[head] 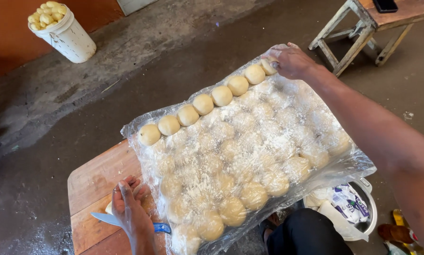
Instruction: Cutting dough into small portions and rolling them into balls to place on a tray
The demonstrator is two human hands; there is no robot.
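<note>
Looking at the wooden table (96, 182) first: one near-left stretch is bare, the rest is covered by a clear plastic sheet (287, 132) dusted with flour, running diagonally from the table's near-left end toward its far-right corner. Under the sheet: rows of dough balls, blurred by flour, count not readable.

Uncovered row of dough balls (203, 104) sits along the sheet's far long edge. Its long axis follows that edge, near-left to far-right. Eight or so visible, touching or nearly touching.

Right hand (291, 60) is at the far-right corner, right at the end of that row. The end dough ball (268, 67) lies just to the left of its fingertips, touching or nearly so. Fingers curled down, partly closed; can't tell whether they pinch the ball, the sheet edge, or both. This hand is clearly the nearer one to the row; the row extends away from it toward the left.

Left hand (130, 203) is at the near-left edge, well apart from the row. Palm down, fingers loosely bent over a small dough piece (109, 207) on the bare wood; grip hidden. A blue-handled knife (127, 223) lies flat under or just beside it, blade pointing left.

Off the table: a white bucket (70, 35) of pale lumps far left, a wooden stool (363, 28) far right, a metal bowl (370, 208) holding plastic packets at the near right.
</note>
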